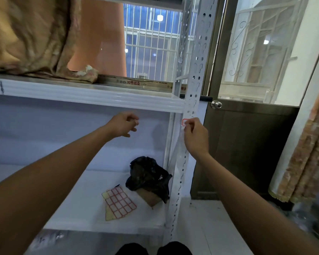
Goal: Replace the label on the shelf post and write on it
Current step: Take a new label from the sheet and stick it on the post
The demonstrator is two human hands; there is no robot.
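- Nearest in, two dark-trousered knees point(153, 249) sit at the bottom edge of the view, just in front of the lower shelf point(77, 205).
- On that shelf, near its front right corner, lies one sticker sheet point(121, 202). It carries a grid of red-bordered blanks on yellowish backing, too blurred to count.
- Just behind the sheet, against the post, there's one black plastic bag point(148, 175), crumpled and closed over, so I can't tell what's in it.
- The bag slumps on one brown cardboard piece point(148, 197). Box or flat card, I can't tell.
- Up the shelf post point(180, 173) now: one red-bordered label point(183, 122) is on it, just below the upper shelf's front rail.
- The right hand point(196, 138) is on that label, with thumb and forefinger tips point(189, 122) drawn together, pinching its right edge.
- The left hand point(124, 125) hangs in the air beside it, well clear of the post. Its fingers point(133, 124) are loosely curled and hold nothing.
- On the upper shelf point(81, 92) there's one heap of tan fabric point(31, 34) towards the left end.
- One long printed box point(136, 83) lies along that shelf's back edge.
- Farthest off, there's one door with a round knob point(216, 104), and a barred window behind.
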